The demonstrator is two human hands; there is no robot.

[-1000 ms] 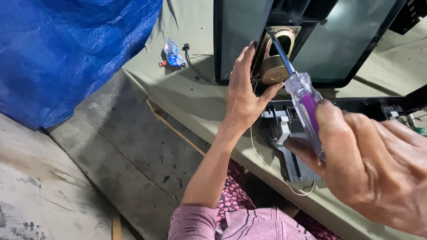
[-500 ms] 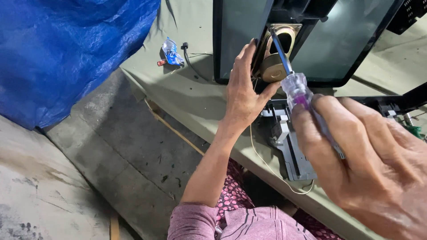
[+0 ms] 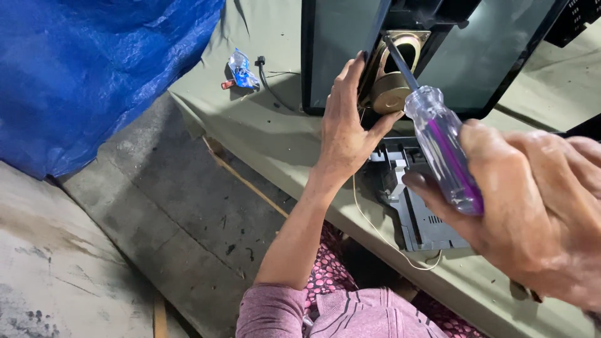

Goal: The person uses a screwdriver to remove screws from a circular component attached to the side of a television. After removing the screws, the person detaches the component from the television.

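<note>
My left hand [image 3: 347,128] grips the side of a gold-coloured speaker [image 3: 393,80] set in the open back of a black television set [image 3: 341,37]. My right hand [image 3: 532,213], close to the camera, is wrapped around a screwdriver [image 3: 441,147] with a clear and purple handle. Its metal shaft points up into the speaker opening, and the tip is hidden inside.
The set stands on a cloth-covered bench [image 3: 275,134]. A grey plastic part [image 3: 419,216] and a thin pale wire [image 3: 375,228] lie near my left wrist. A small blue packet [image 3: 241,67] and a black cable lie at the back left. A blue tarpaulin [image 3: 94,69] covers the left side above the concrete floor.
My right hand has shifted its hold on the screwdriver handle, turning it. My left hand stays on the speaker.
</note>
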